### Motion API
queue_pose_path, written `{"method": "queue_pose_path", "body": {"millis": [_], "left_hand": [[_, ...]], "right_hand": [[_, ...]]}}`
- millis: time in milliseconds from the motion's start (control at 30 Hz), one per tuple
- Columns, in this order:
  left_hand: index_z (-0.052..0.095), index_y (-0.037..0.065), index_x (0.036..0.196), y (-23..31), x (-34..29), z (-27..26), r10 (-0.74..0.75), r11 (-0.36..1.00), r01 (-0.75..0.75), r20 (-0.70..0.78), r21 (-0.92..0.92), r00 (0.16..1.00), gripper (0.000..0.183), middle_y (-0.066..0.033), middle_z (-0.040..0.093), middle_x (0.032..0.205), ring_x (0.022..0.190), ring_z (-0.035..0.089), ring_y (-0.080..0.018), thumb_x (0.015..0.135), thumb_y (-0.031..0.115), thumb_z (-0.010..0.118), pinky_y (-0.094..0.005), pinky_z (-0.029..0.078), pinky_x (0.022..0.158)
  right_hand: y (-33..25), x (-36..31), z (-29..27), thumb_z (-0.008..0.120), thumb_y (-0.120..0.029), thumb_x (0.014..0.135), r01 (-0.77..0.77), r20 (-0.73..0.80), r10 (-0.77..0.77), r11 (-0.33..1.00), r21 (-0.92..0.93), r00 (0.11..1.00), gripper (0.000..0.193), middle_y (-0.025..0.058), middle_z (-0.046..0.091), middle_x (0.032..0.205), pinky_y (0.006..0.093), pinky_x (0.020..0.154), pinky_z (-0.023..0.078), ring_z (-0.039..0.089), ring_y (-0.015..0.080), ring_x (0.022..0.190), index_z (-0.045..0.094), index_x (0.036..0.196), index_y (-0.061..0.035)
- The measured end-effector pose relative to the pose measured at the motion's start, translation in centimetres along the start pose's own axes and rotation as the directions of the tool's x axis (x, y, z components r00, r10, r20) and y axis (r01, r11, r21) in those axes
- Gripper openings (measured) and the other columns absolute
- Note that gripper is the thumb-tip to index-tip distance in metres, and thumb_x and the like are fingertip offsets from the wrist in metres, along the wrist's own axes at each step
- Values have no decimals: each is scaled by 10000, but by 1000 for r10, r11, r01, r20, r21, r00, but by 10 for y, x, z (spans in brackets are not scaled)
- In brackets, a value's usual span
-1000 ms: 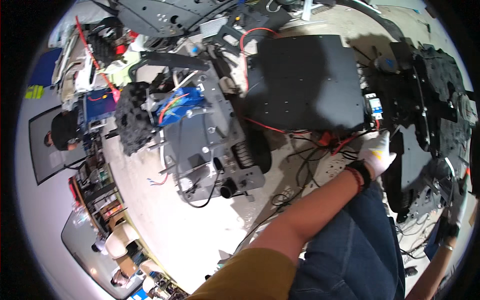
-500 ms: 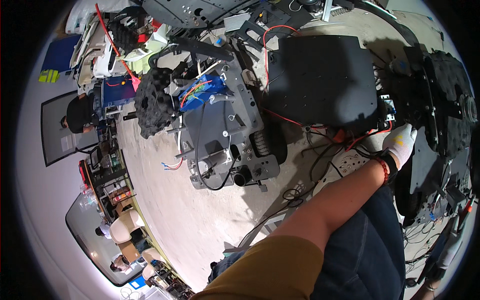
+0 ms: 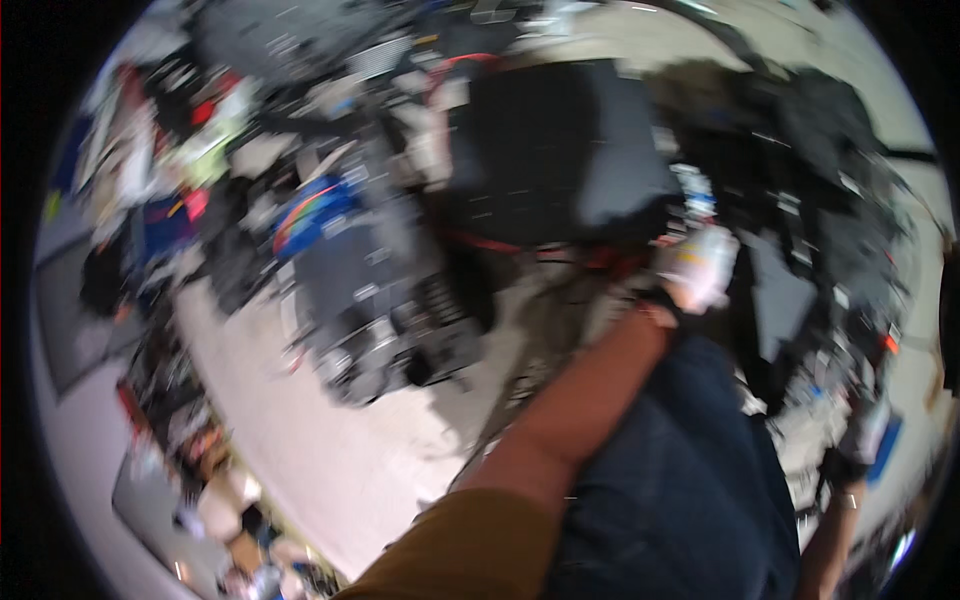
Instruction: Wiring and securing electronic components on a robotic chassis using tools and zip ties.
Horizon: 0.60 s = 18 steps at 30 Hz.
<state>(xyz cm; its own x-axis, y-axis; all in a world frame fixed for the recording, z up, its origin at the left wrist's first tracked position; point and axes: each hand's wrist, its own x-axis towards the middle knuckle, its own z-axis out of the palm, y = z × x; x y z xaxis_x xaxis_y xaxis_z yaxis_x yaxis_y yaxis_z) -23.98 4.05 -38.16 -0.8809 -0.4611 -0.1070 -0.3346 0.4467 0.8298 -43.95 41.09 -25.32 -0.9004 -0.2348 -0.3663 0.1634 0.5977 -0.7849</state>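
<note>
The whole view is smeared by motion. My left hand (image 3: pixel 700 268), in a white glove with a yellow mark, reaches out at the near right corner of a flat black plate (image 3: pixel 560 150). Just beyond it sits a small silver-and-blue part (image 3: pixel 697 190), and red and black cables (image 3: pixel 600 258) run along the plate's near edge. Its fingers are too blurred to read. Low at the right, my gloved right hand (image 3: pixel 865 430) is beside a dark machine assembly (image 3: pixel 790 290). A small orange spot (image 3: pixel 890 343) shows beyond it; whether the hand holds anything is unclear.
Left of centre stands a grey metal chassis (image 3: pixel 350 270) with a blue part (image 3: pixel 318 212) and cables on top. Dark equipment (image 3: pixel 290 40) and mixed clutter (image 3: pixel 150 140) fill the far left. Chairs (image 3: pixel 225 500) stand at the lower left. A blue flat object (image 3: pixel 885 448) lies by my right hand.
My view has swung, so the scene has shifted left and blurred. My left hand stays near the plate's corner, now closer to the silver-and-blue part. More of my right forearm shows.
</note>
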Motion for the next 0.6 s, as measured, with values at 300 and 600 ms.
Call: {"method": "queue_pose_path", "body": {"millis": [300,600], "left_hand": [[613,128,1086,-7,-8,-4,-193,252,544,509,-801,839,199,-2,613,755,503,496,-56,1014,262,485,-200,344,384],[605,80,1054,25,4,-2,-289,264,677,613,-687,735,309,-15,590,712,461,462,-57,1027,328,422,-184,342,395]], "right_hand": [[19,-6,25,701,-129,898,123,-287,-245,915,-384,926,438,57,636,801,257,591,480,552,91,630,546,1298,-44],[-44,2,31,733,-197,848,196,-258,-520,665,-721,814,321,172,679,911,342,742,521,668,338,829,618,1105,-42]]}}
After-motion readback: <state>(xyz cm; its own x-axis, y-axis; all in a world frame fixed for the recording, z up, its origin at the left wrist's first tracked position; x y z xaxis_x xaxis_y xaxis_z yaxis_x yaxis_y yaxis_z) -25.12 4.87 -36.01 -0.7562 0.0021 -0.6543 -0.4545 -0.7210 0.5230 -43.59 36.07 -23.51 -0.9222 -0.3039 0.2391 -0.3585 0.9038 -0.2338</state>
